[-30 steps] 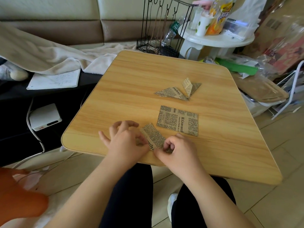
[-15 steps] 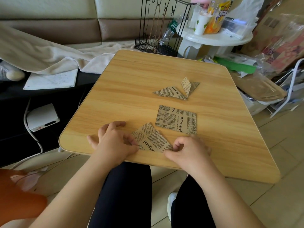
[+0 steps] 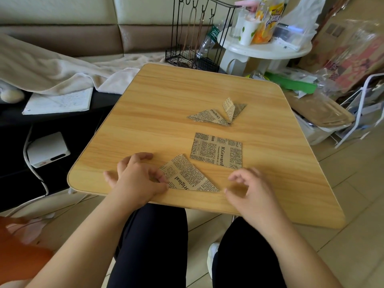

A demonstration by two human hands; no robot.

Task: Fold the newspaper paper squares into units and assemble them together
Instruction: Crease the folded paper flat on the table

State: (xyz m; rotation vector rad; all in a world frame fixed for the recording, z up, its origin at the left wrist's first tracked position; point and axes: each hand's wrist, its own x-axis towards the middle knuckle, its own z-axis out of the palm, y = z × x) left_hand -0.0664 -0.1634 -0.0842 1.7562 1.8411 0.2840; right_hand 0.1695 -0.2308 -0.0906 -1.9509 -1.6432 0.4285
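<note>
A newspaper-print sheet folded into a triangle (image 3: 187,176) lies near the front edge of the wooden table (image 3: 158,104). My left hand (image 3: 137,179) presses its fingertips on the triangle's left corner. My right hand (image 3: 249,190) hovers just right of the triangle's right tip, fingers loosely curled, holding nothing. A flat unfolded newspaper square (image 3: 217,150) lies just behind the triangle. Farther back sit two folded units: a flat triangle (image 3: 208,118) and a winged one (image 3: 232,109), touching at one tip.
A black wire rack (image 3: 197,38) and a white round side table (image 3: 266,50) with cups and snack bags stand behind the table. A beige blanket (image 3: 52,69) and a notebook (image 3: 60,100) lie left. Bags and boxes crowd the right side.
The sheet between my hands has gone from a narrow fold to a flat triangle. My right hand has let go of it and moved right; my left hand stays on its left corner.
</note>
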